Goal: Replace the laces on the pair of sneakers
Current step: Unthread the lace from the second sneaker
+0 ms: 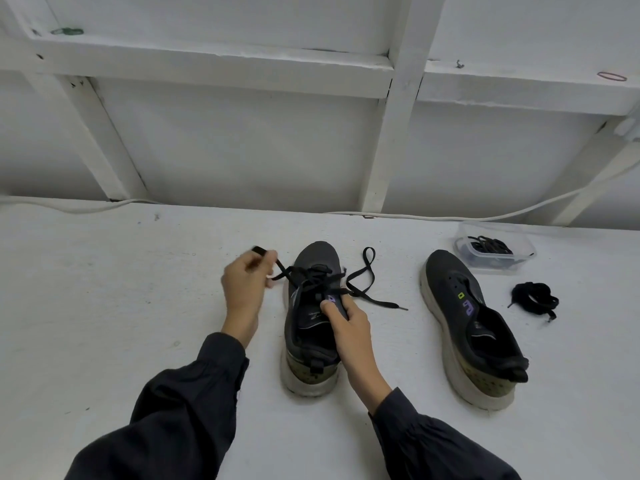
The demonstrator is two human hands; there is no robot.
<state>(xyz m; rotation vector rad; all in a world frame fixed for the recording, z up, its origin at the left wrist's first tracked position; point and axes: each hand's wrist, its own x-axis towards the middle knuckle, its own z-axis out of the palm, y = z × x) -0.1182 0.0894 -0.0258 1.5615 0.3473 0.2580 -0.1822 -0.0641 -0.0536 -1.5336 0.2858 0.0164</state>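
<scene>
1. While a black lace (313, 278) crosses the eyelets of the near sneaker (311, 327) on a white table (138, 306), the left hand (244, 289) pinches one end.
2. Right hand (346, 323) fingers clamp its tongue.
3. Well right: unlaced sneaker (471, 327), bundled lace (535, 299), clear tub (495, 251).

White tabletop (104, 289), two dark sneakers and spare laces laid out on it.
Left sneaker (311, 337) sits mid-table, partly laced, its loose lace end (367, 282) trailing onto the surface at its right. Right sneaker (474, 327) stands well apart, unlaced. Beyond its toe, a clear plastic tub (495, 249); just beside it, a bundled black lace (535, 299). A white cable (450, 216) runs along the back edge.
</scene>
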